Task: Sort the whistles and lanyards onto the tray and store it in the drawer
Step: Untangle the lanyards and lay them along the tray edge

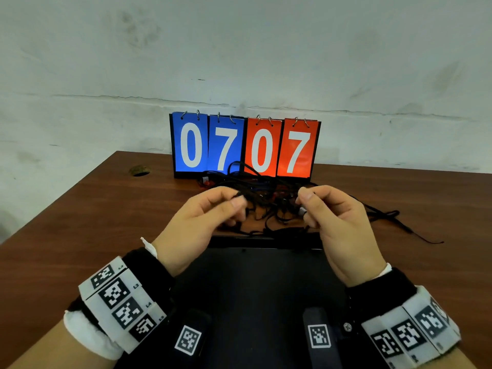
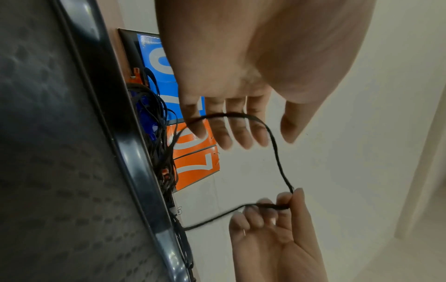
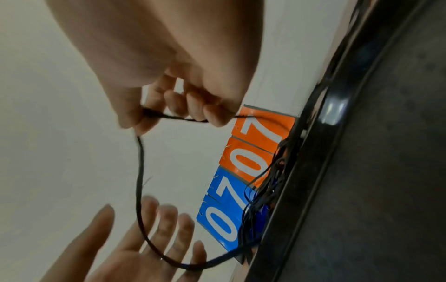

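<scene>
Lanyards point(image 1: 266, 206) lie tangled on the bench point(image 1: 80, 222) at 12 o'clock of the tray point(image 1: 253, 283), one black cord point(image 2: 277, 152) raised, running 9-to-3 between hands: right hand point(image 1: 343, 227) fingers point(image 3: 212, 116) pinch it, left hand point(image 1: 197, 225) fingers point(image 3: 166, 219) spread loose, its loop across them.

Black lanyards point(image 1: 263, 195), black dimpled tray point(image 1: 253, 288), blue-and-red scoreboard point(image 1: 226, 145) with white digits, reddish-brown wood-grain table point(image 1: 106, 214).
</scene>
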